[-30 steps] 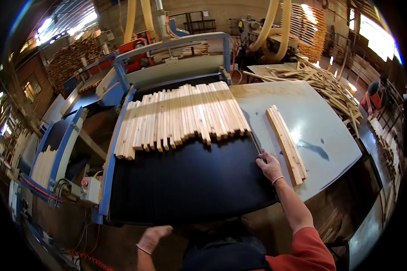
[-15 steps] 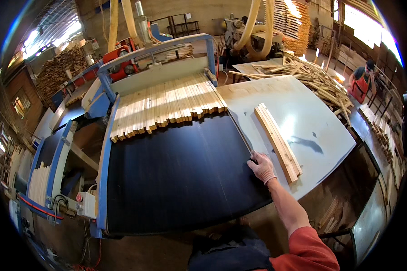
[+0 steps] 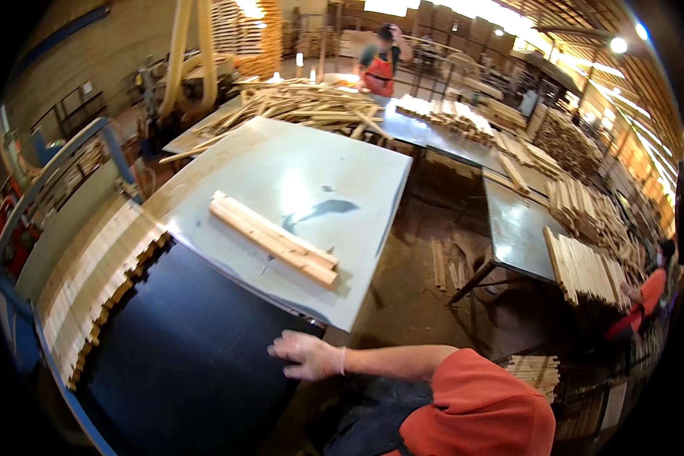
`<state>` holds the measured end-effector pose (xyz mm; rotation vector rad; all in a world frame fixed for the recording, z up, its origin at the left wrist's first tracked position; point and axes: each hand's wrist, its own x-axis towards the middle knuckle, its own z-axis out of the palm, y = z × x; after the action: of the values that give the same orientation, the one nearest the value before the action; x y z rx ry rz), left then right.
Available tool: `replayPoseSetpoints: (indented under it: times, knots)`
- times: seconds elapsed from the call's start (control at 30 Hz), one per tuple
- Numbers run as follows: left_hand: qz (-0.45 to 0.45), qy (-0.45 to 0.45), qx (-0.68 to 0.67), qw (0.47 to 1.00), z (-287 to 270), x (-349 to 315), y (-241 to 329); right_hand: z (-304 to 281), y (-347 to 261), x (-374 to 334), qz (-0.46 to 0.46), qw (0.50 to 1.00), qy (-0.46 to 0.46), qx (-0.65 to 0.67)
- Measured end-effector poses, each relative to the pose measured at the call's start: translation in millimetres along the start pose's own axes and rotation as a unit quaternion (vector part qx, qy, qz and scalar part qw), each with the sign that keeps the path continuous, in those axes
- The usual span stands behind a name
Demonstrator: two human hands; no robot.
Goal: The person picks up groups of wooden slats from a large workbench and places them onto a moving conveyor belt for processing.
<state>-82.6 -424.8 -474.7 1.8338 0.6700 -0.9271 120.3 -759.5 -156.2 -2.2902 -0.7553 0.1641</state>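
My right hand (image 3: 308, 356), in a pale glove, is over the near right part of a black conveyor belt (image 3: 190, 334). Its fingers are stretched out and nothing is in them; whether they touch the belt I cannot tell. A row of wooden strips (image 3: 102, 281) lies side by side on the belt at the left, their near ends uneven. Beyond my hand, a few wooden strips (image 3: 273, 239) lie together on a pale, shiny tabletop (image 3: 357, 197) beside the belt. My left hand is out of sight.
A blue machine frame (image 3: 53, 159) stands at the far left. Loose wood scraps (image 3: 304, 102) are heaped behind the tabletop. A co-worker in a red apron (image 3: 380, 72) stands beyond them. Metal tables (image 3: 517, 228) bearing wood run along the right, where another person (image 3: 650, 289) is partly visible.
The view has swung to the right. My right hand has left the belt's right edge, where its fingers were curled, and is now spread over the belt nearer to me.
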Motion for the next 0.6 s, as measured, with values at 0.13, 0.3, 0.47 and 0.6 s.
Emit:
replayPoseSetpoints:
  times: [0.13,0.3,0.47,0.6]
  knots:
    - [0.029,-0.037,0.052,0.998,11.5,19.6,33.7,36.5,28.3,-116.3,0.032,0.998,0.058,-0.021]
    - [0.060,-0.085,0.121,0.987,38.6,22.2,57.3,62.8,131.1,-296.1,0.504,0.860,-0.041,0.067]
    - [0.121,-0.152,0.171,0.966,70.8,14.5,66.2,129.9,237.4,-532.1,0.550,0.764,-0.333,-0.049]
    - [0.086,-0.119,0.213,0.966,168.2,20.6,148.8,162.2,255.5,-603.5,0.652,0.746,-0.116,0.072]
